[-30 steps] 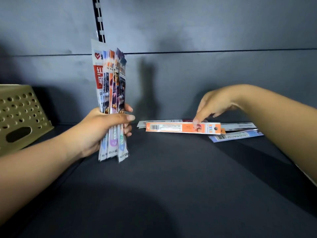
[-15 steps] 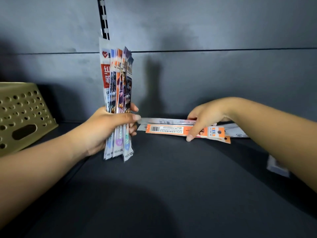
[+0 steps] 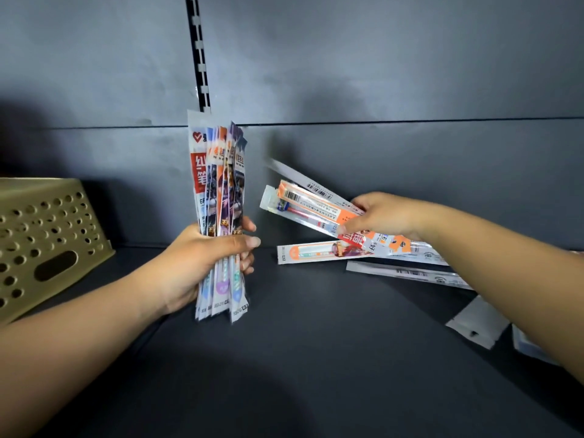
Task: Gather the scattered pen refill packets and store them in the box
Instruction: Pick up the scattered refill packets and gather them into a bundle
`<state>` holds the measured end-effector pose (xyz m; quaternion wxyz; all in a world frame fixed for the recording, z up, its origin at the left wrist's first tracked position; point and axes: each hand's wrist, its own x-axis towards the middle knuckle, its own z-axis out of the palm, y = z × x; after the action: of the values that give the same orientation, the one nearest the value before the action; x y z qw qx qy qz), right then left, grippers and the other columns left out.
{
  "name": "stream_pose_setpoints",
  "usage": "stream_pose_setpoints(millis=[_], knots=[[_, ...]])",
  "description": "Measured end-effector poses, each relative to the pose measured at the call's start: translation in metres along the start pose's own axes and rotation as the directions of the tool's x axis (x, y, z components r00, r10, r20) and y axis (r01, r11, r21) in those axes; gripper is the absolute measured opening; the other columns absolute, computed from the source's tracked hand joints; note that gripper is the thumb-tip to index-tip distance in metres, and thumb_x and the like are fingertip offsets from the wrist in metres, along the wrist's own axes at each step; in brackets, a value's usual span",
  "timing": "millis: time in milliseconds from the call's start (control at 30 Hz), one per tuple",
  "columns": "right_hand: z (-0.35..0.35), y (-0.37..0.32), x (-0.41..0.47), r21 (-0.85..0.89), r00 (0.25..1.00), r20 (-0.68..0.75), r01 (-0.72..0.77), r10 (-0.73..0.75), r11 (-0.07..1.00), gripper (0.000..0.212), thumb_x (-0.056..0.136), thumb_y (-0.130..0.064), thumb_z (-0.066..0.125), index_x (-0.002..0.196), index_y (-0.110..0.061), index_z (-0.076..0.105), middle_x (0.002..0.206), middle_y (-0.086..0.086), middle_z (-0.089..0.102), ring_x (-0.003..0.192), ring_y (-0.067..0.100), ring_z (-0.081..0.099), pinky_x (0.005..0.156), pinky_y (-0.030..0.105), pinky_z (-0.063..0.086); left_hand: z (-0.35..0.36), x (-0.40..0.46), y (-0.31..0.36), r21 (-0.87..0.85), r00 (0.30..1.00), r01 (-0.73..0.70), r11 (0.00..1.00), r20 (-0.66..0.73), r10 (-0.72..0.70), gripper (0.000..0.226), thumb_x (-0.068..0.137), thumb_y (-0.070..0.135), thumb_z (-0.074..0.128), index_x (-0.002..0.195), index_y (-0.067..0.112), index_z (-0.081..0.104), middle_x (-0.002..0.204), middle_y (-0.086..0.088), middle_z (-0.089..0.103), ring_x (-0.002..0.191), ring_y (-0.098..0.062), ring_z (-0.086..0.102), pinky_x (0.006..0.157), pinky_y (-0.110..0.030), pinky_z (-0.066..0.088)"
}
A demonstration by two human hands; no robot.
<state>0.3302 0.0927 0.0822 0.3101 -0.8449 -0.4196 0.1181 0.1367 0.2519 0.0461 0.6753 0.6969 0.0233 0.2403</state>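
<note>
The left hand (image 3: 202, 257) grips an upright bundle of glossy printed refill packets (image 3: 221, 197), ready to receive the few orange-and-clear packets (image 3: 313, 207) the right hand (image 3: 385, 216) pinches.

- I see the upright bundle of packets (image 3: 218, 216): white, red, orange and purple print.
- The raised packets (image 3: 311, 205): orange with a black barcode, clear film.
- The box (image 3: 47, 235) is tan, dotted with round holes.
- The shelf (image 3: 316, 358) is dark grey.
</note>
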Motion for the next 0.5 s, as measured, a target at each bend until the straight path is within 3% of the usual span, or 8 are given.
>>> stream_pose_setpoints(millis=[233,367,500], knots=[[-0.009,-0.013,-0.005,0.131,0.968,-0.234,0.124,-0.091,0.984,0.017,0.082,-0.014,0.063,0.099,-0.014,0.063,0.093,0.006,0.065,0.078,0.018,0.058,0.075,0.029,0.047,-0.001,0.0,-0.001,-0.008,1.0,0.005,1.0,0.0,-0.005,0.027,0.051,0.005,0.071,0.074,0.013,0.058,0.047,-0.001,0.05,0.044,-0.016,0.05,0.051,-0.025,0.05],[-0.023,-0.026,-0.012,0.297,0.885,-0.451,0.274,-0.118,0.915,0.013,0.083,-0.013,0.063,0.094,-0.018,0.063,0.072,-0.009,0.06,0.05,-0.005,0.055,0.046,0.008,0.043,0.0,-0.001,0.0,-0.013,1.0,0.004,1.0,-0.006,-0.004,0.024,0.054,0.004,0.069,0.074,0.012,0.058,0.047,-0.002,0.049,0.045,-0.016,0.049,0.051,-0.025,0.051],[-0.032,-0.039,-0.018,0.366,0.816,-0.553,0.419,-0.168,0.831,0.011,0.084,-0.009,0.06,0.091,-0.017,0.063,0.078,-0.011,0.063,0.058,-0.001,0.061,0.068,0.021,0.053,-0.002,-0.001,-0.001,-0.027,1.0,0.017,0.999,-0.012,-0.018,0.034,0.042,0.016,0.074,0.073,0.013,0.06,0.049,-0.003,0.05,0.045,-0.017,0.051,0.051,-0.026,0.051]])
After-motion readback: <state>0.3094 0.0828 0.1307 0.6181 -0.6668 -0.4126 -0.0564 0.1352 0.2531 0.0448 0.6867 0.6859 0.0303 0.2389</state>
